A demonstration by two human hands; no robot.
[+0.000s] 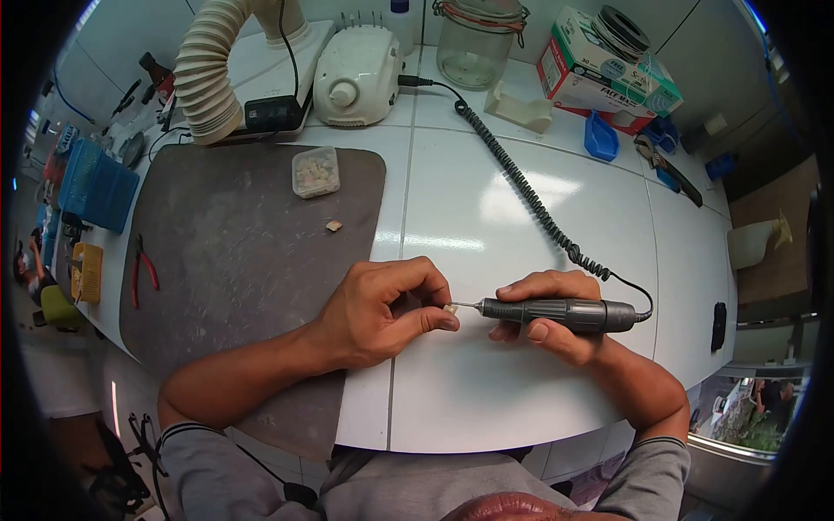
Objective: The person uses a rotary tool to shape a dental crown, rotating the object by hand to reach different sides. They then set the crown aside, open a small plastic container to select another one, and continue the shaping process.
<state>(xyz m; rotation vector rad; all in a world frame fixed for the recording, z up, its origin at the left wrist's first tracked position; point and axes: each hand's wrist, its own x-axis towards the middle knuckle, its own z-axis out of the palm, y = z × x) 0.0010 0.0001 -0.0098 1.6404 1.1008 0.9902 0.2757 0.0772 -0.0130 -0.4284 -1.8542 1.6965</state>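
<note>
My left hand (pixel 382 311) is closed in a pinch on a small pale piece (pixel 450 309) with a whitish, tooth-like colour. Its exact shape is mostly covered by the fingertips. In my right hand (pixel 569 344) lies a black rotary handpiece (pixel 599 316), held level with its thin metal bit pointing left. The bit's tip reaches the pale piece, though contact is too small to confirm. From the handpiece's rear end, a coiled black cord (pixel 521 182) runs up to a white control unit (pixel 356 78) with a round knob.
On the grey mat (pixel 252 252) are a clear tub of pale pieces (pixel 315 172), a small loose piece (pixel 334 226) and red-handled pliers (pixel 143 271). A ribbed hose (pixel 208 74), glass jar (pixel 476 43), mask box (pixel 599 69) and blue tray (pixel 600 136) stand behind. Another person sits far left.
</note>
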